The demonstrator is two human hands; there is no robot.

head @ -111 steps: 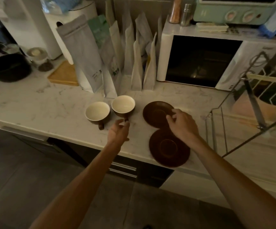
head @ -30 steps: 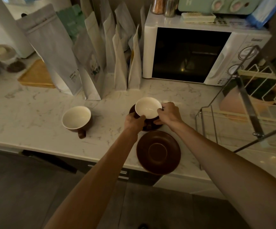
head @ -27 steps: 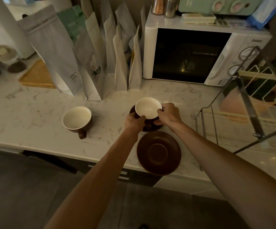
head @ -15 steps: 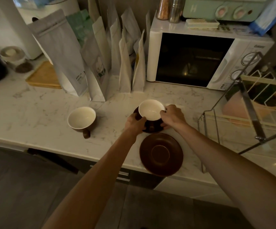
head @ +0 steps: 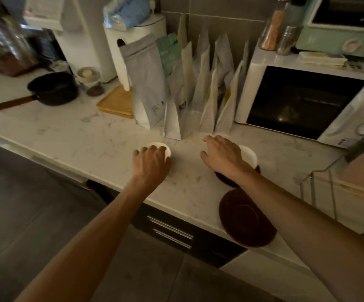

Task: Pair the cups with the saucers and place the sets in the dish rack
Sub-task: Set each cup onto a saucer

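Note:
My left hand [head: 151, 162] lies on top of a brown cup with a white inside [head: 159, 146], fingers curled over its rim; the cup stands on the marble counter [head: 85, 136]. To the right, a second cup [head: 249, 156] sits on a dark brown saucer [head: 225, 182]. My right hand [head: 221, 154] hovers just left of and over that set, fingers spread, holding nothing. An empty brown saucer [head: 246, 221] lies at the counter's front edge, partly overhanging it. The wire dish rack [head: 311, 188] stands at the far right, mostly cut off by the frame.
Several paper bags [head: 185, 94] stand behind the cups. A white microwave [head: 303, 101] is at the back right. A black saucepan [head: 52, 88], a small jar [head: 89, 80] and a wooden board [head: 116, 102] sit at the left.
Both hands have let go of the cup on the saucer. My left hand has moved left onto the other cup. The view has swung left.

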